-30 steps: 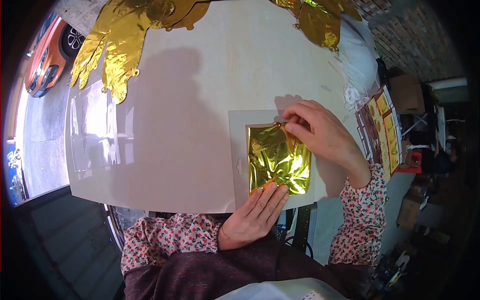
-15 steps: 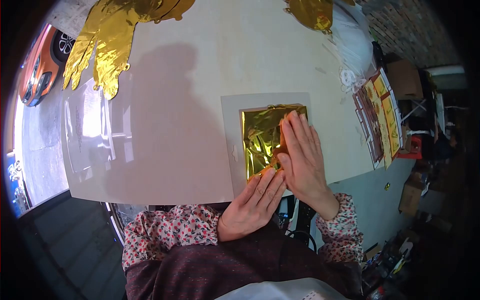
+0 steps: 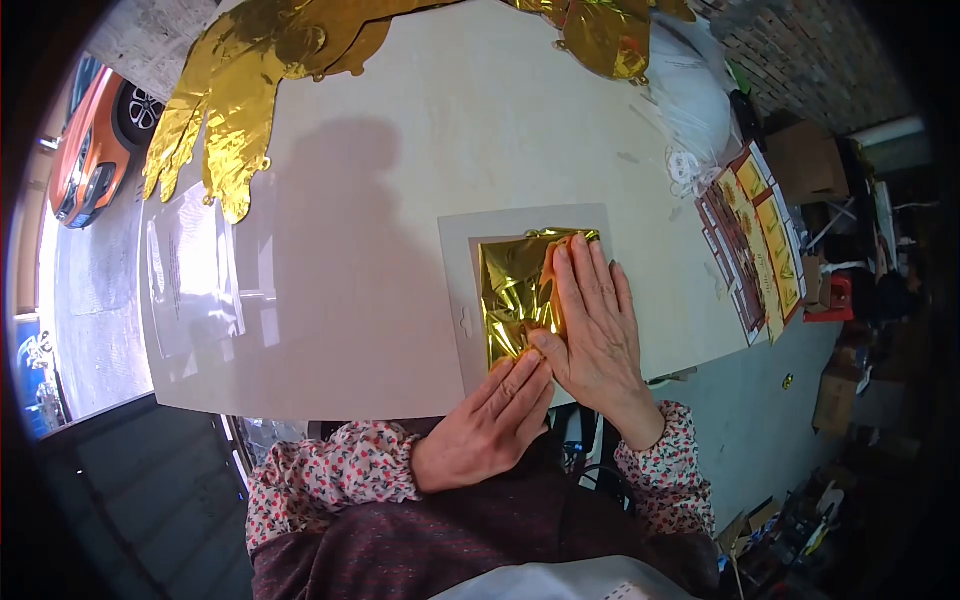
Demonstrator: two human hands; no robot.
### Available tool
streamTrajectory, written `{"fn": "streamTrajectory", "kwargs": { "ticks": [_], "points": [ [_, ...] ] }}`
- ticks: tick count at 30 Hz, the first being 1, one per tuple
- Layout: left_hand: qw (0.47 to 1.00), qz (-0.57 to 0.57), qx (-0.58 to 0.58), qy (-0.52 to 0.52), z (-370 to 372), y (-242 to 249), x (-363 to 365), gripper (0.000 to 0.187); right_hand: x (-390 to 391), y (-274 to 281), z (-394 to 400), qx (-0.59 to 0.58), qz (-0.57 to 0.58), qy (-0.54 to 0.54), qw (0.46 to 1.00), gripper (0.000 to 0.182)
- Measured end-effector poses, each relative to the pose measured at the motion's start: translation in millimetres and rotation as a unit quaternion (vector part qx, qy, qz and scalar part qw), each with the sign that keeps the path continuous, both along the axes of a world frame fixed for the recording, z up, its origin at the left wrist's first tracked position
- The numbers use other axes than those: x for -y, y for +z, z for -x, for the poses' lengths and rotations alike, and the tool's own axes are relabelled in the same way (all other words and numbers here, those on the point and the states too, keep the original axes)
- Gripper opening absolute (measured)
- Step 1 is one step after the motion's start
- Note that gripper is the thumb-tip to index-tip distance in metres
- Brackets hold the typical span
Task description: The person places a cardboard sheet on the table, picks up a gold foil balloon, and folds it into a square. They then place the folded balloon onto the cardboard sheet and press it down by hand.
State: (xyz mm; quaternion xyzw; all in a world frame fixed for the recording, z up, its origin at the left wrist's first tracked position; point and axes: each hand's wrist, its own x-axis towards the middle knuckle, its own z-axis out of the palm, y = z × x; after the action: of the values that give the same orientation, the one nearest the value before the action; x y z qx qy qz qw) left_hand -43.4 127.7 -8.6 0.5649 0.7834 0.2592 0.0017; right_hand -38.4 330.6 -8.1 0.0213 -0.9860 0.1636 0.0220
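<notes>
A: Flattening a crinkled square of shiny gold foil (image 3: 512, 290) on a pale grey backing card with a hang slot (image 3: 462, 262), near the front edge of the light wooden table (image 3: 400, 150). Left hand (image 3: 490, 425) at the lower edge, fingers extended and resting flat, pinning the bottom corner, gripping nothing. Right hand (image 3: 592, 320) spread palm-down over the right half, fingers straight, clasping nothing.

B: Best done how?

A: Probably with the lower edge kept pinned while smoothing outward with the flat palm, light enough not to tear, square to the card.

B: And counts, left to right?

A: One orange car (image 3: 92, 140) past the table. One clear plastic sleeve (image 3: 192, 268). One long gold foil cut-out (image 3: 225, 110) at the far edge, one more gold foil piece (image 3: 600, 40) farther right. One foil square, one card. Printed cards (image 3: 752, 240) at the right edge: too overlapped to count.
</notes>
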Motion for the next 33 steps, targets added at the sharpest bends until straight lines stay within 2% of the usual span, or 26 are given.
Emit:
{"fn": "streamTrajectory", "kwargs": {
  "ticks": [5,7,8,10,12,15,18,19,22,23,26,27,33],
  "points": [
    [0.999,-0.049,0.013,-0.005,39,49,12,0.04,7,7,2,-0.002,0.001,-0.007,1.0,0.092],
    [0.997,-0.075,0.029,0.017,75,60,-3,0.026,9,9,2,0.0,0.002,-0.009,1.0,0.095],
    [0.995,-0.088,0.037,0.029,94,63,-11,0.02,9,9,2,0.002,0.005,-0.011,1.0,0.097],
    [0.994,-0.106,0.021,0.012,139,34,-34,0.015,10,10,1,0.002,0.012,-0.014,1.0,0.099],
    [0.983,-0.016,0.159,0.09,160,35,-51,0.015,11,9,1,-0.002,0.023,-0.021,1.0,0.099],
    [0.976,0.021,0.202,0.077,180,20,-64,0.013,8,7,1,-0.017,0.03,-0.015,0.999,0.098],
    [0.972,0.025,0.232,0.014,193,21,-65,0.017,8,8,2,-0.01,0.037,-0.02,0.999,0.098],
    [0.961,0.062,0.267,0.023,196,27,-68,0.021,8,8,2,-0.012,0.038,-0.019,0.999,0.098],
    [0.966,0.071,0.247,-0.017,199,25,-72,0.02,8,6,0,-0.016,0.041,-0.019,0.999,0.098],
    [0.971,0.032,0.236,-0.038,198,19,-74,0.022,8,5,0,-0.015,0.042,-0.02,0.999,0.098],
    [0.987,0.05,0.149,-0.033,185,25,-73,0.025,7,6,1,-0.004,0.039,-0.019,0.999,0.098],
    [0.992,0.015,0.109,-0.059,185,23,-73,0.028,7,6,1,0.003,0.037,-0.018,0.999,0.098],
    [0.998,0.03,0.061,-0.006,174,23,-77,0.022,8,7,2,0.005,0.04,-0.022,0.999,0.098]
  ]
}}
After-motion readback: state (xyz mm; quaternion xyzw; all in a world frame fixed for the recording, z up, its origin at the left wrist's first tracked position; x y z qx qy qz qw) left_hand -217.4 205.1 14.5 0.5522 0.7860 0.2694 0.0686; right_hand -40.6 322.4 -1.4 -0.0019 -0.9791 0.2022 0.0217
